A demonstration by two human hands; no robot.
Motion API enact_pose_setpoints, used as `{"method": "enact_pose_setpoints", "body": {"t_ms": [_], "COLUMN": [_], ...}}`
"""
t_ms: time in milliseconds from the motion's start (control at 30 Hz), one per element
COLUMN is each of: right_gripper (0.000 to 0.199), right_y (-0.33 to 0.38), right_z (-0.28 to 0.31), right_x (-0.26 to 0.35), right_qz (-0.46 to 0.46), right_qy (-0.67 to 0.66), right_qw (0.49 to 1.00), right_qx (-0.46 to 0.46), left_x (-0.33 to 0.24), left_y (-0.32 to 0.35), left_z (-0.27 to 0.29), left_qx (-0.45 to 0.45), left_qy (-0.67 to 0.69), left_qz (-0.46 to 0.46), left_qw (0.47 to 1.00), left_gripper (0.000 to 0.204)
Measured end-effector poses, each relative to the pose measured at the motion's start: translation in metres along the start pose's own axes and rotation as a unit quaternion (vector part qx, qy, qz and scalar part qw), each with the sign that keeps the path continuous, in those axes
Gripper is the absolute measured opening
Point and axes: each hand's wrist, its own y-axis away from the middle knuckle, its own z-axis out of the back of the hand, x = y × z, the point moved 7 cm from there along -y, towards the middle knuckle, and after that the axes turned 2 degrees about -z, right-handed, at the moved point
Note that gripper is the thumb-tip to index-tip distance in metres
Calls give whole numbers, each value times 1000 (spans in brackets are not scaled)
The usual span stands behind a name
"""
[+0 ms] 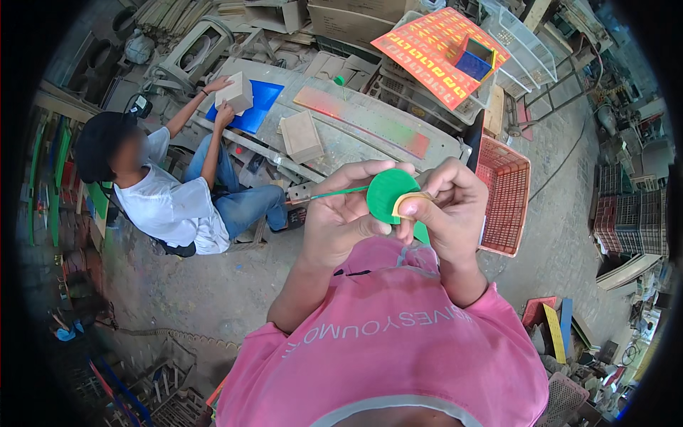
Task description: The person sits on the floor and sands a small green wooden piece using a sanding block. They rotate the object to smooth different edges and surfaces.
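Note:
My left hand [343,211] is closed around a flat green disc [386,188] in front of my chest, fingers behind it and thumb near its lower edge. A thin green strip [340,192] sticks out to the left beside the disc, crossing my left fingers. In my right hand [453,203], a small folded tan piece, perhaps sandpaper [396,206], is pinched between thumb and fingers and lies against the disc's right edge. Below the right fingers another bit of green [421,233] shows, mostly hidden.
A seated person [171,188] at left holds a wooden box [235,92] over a blue sheet [265,107]. The grey bench [277,132] ahead bears another wooden box [302,136] and a paint-stained board [356,121]. A red crate [514,196] stands right of my hands.

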Motion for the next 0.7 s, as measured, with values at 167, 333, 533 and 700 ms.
{"method": "enact_pose_setpoints", "body": {"t_ms": [167, 333, 533, 700], "right_gripper": [26, 25, 24, 19], "right_y": [12, 8, 3, -3], "right_z": [9, 20, 50, 185], "right_x": [14, 12, -39, -197], "right_qz": [259, 227, -40, -193], "right_qy": [215, 121, 94, 358], "right_qw": [935, 960, 981, 889], "right_qx": [-112, -111, -165, -211], "left_x": [3, 6, 15, 38], "left_y": [0, 4, 17, 35], "left_z": [5, 9, 32, 69], "left_qx": [-24, -51, -80, -149], "left_qy": [-22, -41, -10, 124], "left_qz": [-9, 14, 29, 129], "left_qw": [999, 998, 996, 973], "left_gripper": [64, 66, 67, 61]}}
